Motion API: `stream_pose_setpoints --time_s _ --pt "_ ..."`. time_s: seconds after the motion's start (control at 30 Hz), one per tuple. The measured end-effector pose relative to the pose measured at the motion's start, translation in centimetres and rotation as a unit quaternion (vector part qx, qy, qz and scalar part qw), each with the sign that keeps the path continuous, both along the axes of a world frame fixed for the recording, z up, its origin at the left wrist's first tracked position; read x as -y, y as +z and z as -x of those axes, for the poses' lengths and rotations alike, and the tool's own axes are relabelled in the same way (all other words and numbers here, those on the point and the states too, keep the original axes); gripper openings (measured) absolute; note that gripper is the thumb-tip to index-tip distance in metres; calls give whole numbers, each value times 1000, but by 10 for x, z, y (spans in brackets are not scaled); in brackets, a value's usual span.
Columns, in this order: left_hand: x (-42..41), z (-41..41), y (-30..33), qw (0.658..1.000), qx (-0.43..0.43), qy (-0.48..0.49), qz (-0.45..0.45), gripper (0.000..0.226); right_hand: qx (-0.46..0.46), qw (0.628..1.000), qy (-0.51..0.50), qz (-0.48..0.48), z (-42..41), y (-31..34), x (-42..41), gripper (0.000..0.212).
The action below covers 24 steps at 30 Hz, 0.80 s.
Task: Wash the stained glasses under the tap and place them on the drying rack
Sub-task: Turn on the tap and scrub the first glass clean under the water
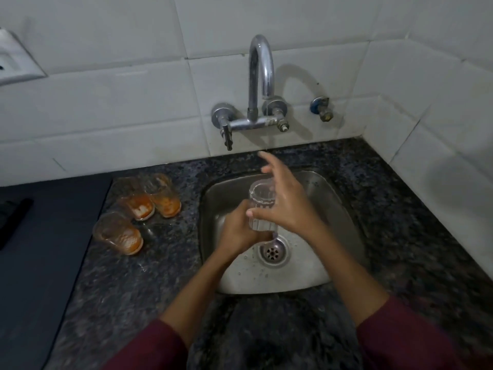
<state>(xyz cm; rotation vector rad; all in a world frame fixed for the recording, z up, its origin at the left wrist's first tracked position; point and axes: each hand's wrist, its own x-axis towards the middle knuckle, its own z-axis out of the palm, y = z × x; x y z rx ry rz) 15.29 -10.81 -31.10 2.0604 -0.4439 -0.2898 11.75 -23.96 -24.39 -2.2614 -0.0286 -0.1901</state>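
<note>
Left hand point(237, 231): curled round the lower part of a glass point(262, 206), gripping it from the left over the sink point(333, 198). Right hand point(285, 201): against the glass's right side, thumb across its front, fingers point(266, 158) spread and lifted toward the wall. Glass: clear, ribbed, upright or slightly tilted, mouth up, no orange visible in it, held above the drain point(272, 252). Thin stream of water falling from the tap point(262, 76) toward the raised fingers; whether it reaches the glass, cannot tell. Sink: steel, wet, droplets on the floor near the drain. Left of the sink, on the speckled counter point(400, 222): three stained glasses point(138, 206), orange residue at their bases, standing close together, two behind and one in front. Further left: a dark flat surface point(48, 249). Behind: white tiles point(133, 102), a small valve point(322, 109) right of the tap. Maroon sleeves point(410, 335) on both forearms.
</note>
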Motion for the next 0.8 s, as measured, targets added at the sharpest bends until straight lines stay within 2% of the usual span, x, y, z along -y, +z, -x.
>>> stream_pose_setpoints --time_s 0.07,0.13,0.23,0.33,0.4,0.43,0.57,0.67,0.73,0.8 --pt "-1 4 -7 998 -8 41 49 69 -7 987 -76 -141 5 -28 -13 100" --pt "-3 7 -5 996 -10 67 51 60 -40 970 -132 -202 7 -49 -27 78" --pt "-17 2 -7 998 -27 39 35 54 -50 964 -173 -193 2 -59 -41 56" --pt "-51 -15 -3 998 -39 12 39 74 -43 967 -171 -184 -14 -51 -55 51" --pt "-85 -28 9 998 -24 20 50 86 -27 972 -155 -173 -30 -35 -75 47" --pt "-104 -32 18 997 -19 33 62 83 -17 975 -143 -170 -39 -24 -89 46" --pt "-204 -43 58 982 90 141 89 39 14 985 -62 -160 -85 19 -165 48" --pt "-309 -52 73 940 152 298 60 22 -10 985 41 -165 -135 36 -266 53" --pt "-383 -57 67 923 129 363 5 26 -28 979 96 -178 -167 37 -343 56" --pt "-450 -61 49 916 55 389 -83 42 -55 967 142 -203 -195 27 -416 56"
